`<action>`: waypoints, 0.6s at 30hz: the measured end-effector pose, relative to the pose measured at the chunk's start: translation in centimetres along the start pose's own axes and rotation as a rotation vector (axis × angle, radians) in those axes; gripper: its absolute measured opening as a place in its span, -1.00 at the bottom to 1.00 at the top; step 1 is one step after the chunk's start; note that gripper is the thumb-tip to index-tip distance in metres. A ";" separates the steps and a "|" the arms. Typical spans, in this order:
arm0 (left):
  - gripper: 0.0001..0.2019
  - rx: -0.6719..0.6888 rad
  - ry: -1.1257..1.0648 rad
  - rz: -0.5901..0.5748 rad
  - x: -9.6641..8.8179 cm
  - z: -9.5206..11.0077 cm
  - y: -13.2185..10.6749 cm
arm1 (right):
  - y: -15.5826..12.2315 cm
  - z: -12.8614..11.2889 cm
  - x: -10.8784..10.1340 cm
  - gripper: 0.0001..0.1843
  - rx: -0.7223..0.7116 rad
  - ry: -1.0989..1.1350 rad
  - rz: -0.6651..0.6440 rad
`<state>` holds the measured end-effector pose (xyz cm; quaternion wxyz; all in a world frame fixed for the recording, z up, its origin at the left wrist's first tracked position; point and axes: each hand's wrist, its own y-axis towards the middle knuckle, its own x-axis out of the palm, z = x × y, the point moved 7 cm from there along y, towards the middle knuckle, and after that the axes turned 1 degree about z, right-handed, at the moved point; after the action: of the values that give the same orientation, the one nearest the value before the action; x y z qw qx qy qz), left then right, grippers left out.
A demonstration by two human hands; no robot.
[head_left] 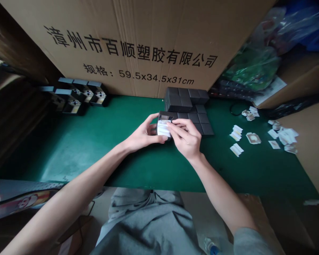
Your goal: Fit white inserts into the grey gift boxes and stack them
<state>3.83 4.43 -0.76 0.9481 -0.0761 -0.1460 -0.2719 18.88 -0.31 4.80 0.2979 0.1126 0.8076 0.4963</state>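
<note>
Left hand (145, 132): palm turned inward, fingers clamped round the left side of a black box (164, 116), thumb along its lower edge.
Right hand (183, 138): fingers together, pressing a white card (163, 129) against the box's opening.
Box: held at centre frame, just before stacked boxes (187, 102).
Upper left: open boxes (81, 94) on the green desk (69, 159).
Right: white paper pieces (283, 136).
Top: cardboard carton (122, 46).

matt black boxes (179, 101); rough corrugated cardboard carton (149, 32)
</note>
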 end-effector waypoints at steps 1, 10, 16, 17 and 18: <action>-0.09 0.003 0.001 0.000 0.0 0.0 0.0 | 0.0 -0.1 0.0 -0.70 -0.007 -0.005 -0.002; -0.07 0.034 0.030 -0.001 0.1 0.4 0.0 | 0.0 0.1 0.5 -0.78 -0.029 -0.177 -0.112; -0.15 0.013 0.065 -0.007 0.3 0.4 -0.1 | 0.1 -0.1 0.2 -0.78 -0.087 -0.287 -0.095; -0.19 0.012 0.071 -0.001 0.2 0.4 -0.2 | 0.1 -0.2 0.2 -0.78 -0.096 -0.297 -0.099; -0.24 0.012 0.075 0.005 0.1 0.5 -0.2 | 0.1 -0.3 0.3 -0.79 -0.107 -0.305 -0.104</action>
<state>3.70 4.33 -0.27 0.9541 -0.0604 -0.1116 -0.2712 18.43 -0.34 4.91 0.4479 0.1285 0.7304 0.4994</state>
